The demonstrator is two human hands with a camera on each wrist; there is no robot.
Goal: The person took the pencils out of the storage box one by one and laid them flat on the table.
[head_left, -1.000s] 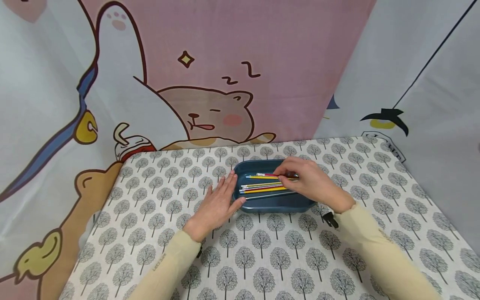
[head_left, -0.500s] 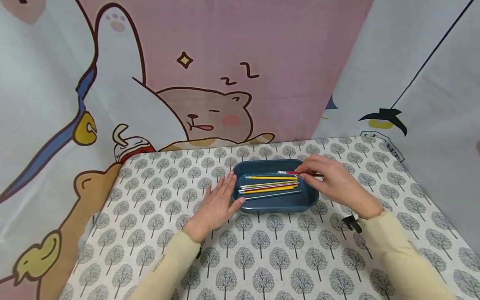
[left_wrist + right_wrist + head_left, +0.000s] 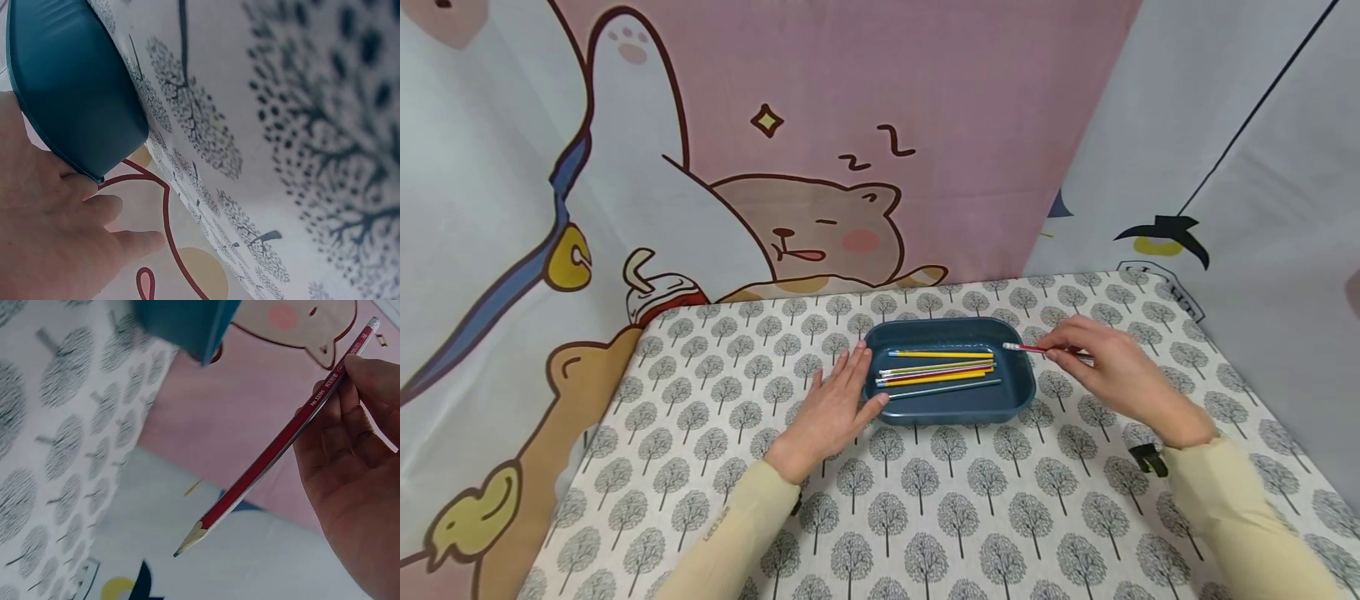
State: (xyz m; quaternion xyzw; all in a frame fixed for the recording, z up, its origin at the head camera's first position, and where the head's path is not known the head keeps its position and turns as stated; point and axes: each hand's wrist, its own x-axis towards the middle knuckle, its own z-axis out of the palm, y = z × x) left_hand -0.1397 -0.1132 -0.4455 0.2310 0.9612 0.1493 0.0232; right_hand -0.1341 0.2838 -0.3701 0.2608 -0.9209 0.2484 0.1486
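Between thumb and fingers my right hand (image 3: 1105, 360) pinches a red pencil (image 3: 272, 452) with a white eraser end and a sharpened tip. In the head view the pencil's eraser end overlaps the right rim of a dark blue tray (image 3: 951, 410). My left hand (image 3: 831, 406) lies with fairly straight fingers against the tray's left end, its fingertips at the rim. Inside the tray lie several pencils, among them a yellow pencil (image 3: 943, 355) toward the back and a dark green pencil (image 3: 947, 388) toward the front. The left wrist view shows the tray's outer wall (image 3: 75, 87) beside the left hand.
A white tablecloth (image 3: 925, 517) printed with grey trees covers the table under the tray. Cartoon-printed cloth (image 3: 992, 150) hangs along the table's back and sides. A small black clip (image 3: 1148, 459) sits at the right cuff.
My right hand has drawn the red pencil up and rightward from among the other pencils to beyond the tray's right end. The left hand has stayed at the tray's left end.
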